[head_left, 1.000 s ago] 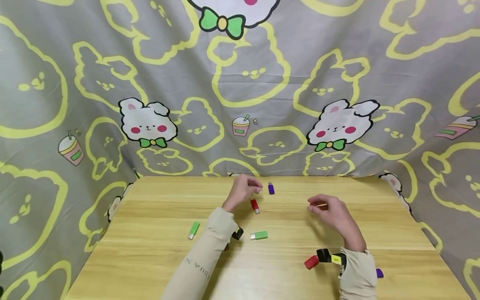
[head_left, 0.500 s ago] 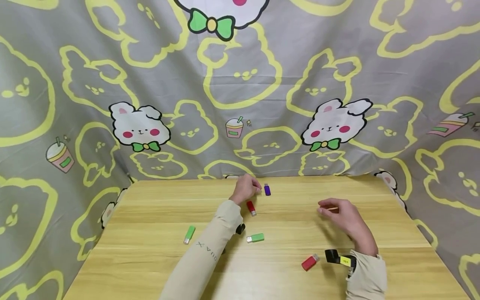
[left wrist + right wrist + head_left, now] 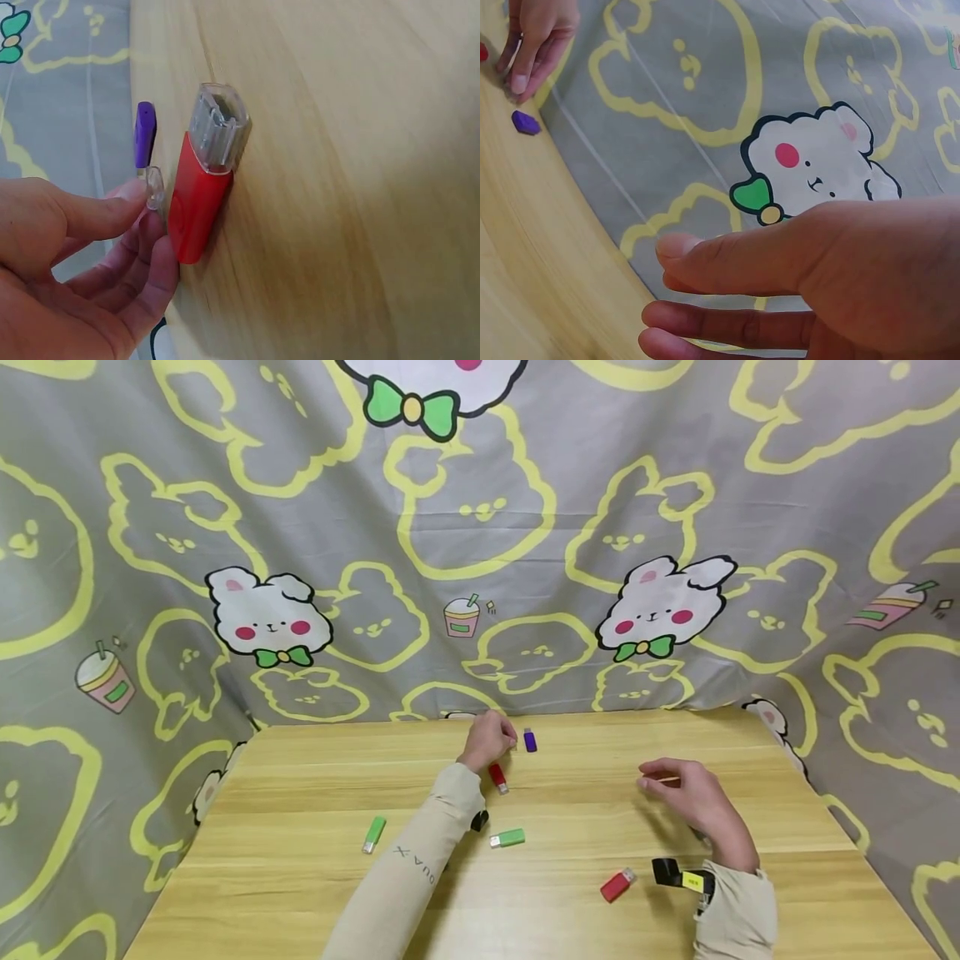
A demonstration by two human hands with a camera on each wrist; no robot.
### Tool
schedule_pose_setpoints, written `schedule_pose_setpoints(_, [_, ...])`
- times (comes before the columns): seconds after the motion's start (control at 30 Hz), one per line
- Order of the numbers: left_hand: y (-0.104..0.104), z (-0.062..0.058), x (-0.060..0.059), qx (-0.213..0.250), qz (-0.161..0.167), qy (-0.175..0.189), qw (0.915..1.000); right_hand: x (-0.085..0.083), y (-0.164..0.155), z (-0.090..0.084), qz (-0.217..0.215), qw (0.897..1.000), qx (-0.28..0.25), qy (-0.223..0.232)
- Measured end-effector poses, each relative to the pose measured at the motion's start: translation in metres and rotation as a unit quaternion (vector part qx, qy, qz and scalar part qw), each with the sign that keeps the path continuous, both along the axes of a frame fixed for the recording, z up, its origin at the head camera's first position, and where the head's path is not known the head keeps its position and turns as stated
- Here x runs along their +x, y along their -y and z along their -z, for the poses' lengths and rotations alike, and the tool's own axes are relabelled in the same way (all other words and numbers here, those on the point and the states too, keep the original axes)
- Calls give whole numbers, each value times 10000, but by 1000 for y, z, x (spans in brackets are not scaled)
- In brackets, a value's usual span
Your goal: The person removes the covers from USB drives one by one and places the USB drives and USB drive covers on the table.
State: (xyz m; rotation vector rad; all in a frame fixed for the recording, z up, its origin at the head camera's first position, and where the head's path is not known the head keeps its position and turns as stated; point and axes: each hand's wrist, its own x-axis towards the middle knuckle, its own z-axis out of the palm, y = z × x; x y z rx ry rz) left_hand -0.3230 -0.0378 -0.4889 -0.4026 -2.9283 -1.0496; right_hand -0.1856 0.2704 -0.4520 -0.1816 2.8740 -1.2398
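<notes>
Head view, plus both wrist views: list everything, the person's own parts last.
Flat wooden table: 1, light brown, foreground.
Printed fabric curtain: 1, grey with yellow outlines, behind the table.
Green oblong plastic USB sticks: 2, green, table's left and middle.
Red oblong plastic USB sticks: 2, red, far middle and near right.
Purple oblong plastic USB stick: 1, purple, near the far edge.
Small clear plastic piece: 1, colourless, pinched in the left grip.
Left grip: 1, bare, beside the purple stick.
Right grip: 1, bare, over the table's right.
Cloth sleeves: 2, beige, one per arm.
Wrist devices: 2, black, one per wrist.
</notes>
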Motion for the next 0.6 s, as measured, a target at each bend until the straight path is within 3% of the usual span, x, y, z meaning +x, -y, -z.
schedule_pose_setpoints(0.27, [13, -5, 5, 665, 161, 97, 9976, 0, 1, 1, -69, 10000, -48, -25])
schedule_pose_setpoints(0.4, [23, -11, 17, 1079, 219, -11, 9939, 0, 3, 1, -85, 9999, -96, 42])
schedule_pose_setpoints(0.6, [38, -15, 42, 1506, 51, -174, 9884, -2, 5, 1, -90, 9997, -186, 165])
